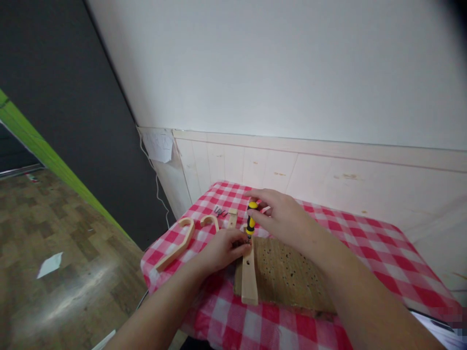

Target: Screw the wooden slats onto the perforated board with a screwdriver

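Observation:
My right hand (282,216) is closed around the top of a small yellow and black screwdriver (250,221), held upright with its tip down on a light wooden slat (249,279). The slat lies along the left edge of a brown board (288,277) full of small holes. My left hand (224,250) rests at the slat's upper end, fingers pinched near the screwdriver tip; what they pinch is too small to see.
A red and white checked cloth (365,248) covers the table. Left of my hands lie a curved wooden piece (178,243), a smaller hook-shaped piece (210,221), another wooden strip (232,218) and dark screws (219,211). A white panelled wall stands behind; floor drops away left.

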{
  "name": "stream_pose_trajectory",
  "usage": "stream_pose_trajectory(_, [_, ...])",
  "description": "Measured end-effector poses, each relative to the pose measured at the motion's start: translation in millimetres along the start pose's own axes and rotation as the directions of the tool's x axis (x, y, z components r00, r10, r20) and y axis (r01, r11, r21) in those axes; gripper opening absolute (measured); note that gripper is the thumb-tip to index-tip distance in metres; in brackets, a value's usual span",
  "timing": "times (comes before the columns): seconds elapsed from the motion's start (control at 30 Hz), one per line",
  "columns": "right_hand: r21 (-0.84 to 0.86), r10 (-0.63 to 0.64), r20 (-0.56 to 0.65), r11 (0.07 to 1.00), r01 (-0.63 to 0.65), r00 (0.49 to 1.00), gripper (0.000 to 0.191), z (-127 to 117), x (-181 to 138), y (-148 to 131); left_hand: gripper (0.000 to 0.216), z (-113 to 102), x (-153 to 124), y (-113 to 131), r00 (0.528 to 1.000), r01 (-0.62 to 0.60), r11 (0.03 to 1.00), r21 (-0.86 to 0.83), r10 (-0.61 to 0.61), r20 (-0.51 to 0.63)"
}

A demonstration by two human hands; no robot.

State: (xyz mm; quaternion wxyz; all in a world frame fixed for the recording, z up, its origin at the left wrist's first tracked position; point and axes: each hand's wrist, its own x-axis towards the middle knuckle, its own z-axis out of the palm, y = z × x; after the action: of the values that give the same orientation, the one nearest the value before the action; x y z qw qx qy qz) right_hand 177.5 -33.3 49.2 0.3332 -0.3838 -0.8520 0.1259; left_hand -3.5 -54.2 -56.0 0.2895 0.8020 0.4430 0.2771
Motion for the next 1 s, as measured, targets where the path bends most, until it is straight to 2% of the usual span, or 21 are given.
stream_pose_trajectory(0.13, [0.018,-0.006,0.053,1.0,0.005,0.999,0.024,-3,-1,-2,0.014,0,0,0,1.0,0.012,0.999,-0.032,-0.013,-0.015])
stream_pose_trajectory(0.27, [0.032,0.017,-0.016,0.999,-0.016,1.0,0.017,2,1,0,0.015,1,-1,3,0.999,0.046,0.997,-0.063,-0.047,-0.023])
stream_pose_trajectory(0.33, [0.047,0.06,-0.04,0.997,-0.058,0.997,0.025,5,2,1,0.014,0,-1,3,0.999,0.045,0.996,-0.072,-0.046,-0.021])
stream_pose_trajectory(0.4, [0.113,0.099,0.003,0.989,-0.099,0.995,0.04,6,1,1,0.014,0,0,3,0.999,0.039,0.996,-0.078,-0.041,-0.021])
stream_pose_trajectory(0.47, [0.187,0.109,0.07,0.975,-0.12,0.992,0.044,4,-1,0,0.015,0,0,3,0.999,0.041,0.996,-0.078,-0.043,-0.021])
stream_pose_trajectory(0.57, [0.21,0.04,0.108,0.976,-0.062,0.993,0.031,4,-3,-3,0.016,1,-1,2,0.998,0.049,0.996,-0.077,-0.052,-0.038])
stream_pose_trajectory(0.67, [0.159,-0.023,0.056,0.987,0.014,0.998,0.02,8,-3,-5,0.016,2,-1,3,0.996,0.063,0.995,-0.077,-0.067,-0.061])
stream_pose_trajectory(0.77, [0.121,-0.03,0.005,0.992,0.03,1.0,0.02,11,-1,-4,0.015,3,-1,4,0.994,0.082,0.994,-0.079,-0.087,-0.068])
stream_pose_trajectory(0.93, [0.138,-0.093,0.026,0.986,0.089,0.995,0.031,11,-3,-5,0.015,3,0,2,0.997,0.055,0.996,-0.076,-0.059,-0.053])
stream_pose_trajectory(1.0, [0.107,-0.112,0.007,0.988,0.111,0.994,0.023,12,-4,-6,0.016,3,0,0,0.998,0.041,0.997,-0.061,-0.043,-0.036])
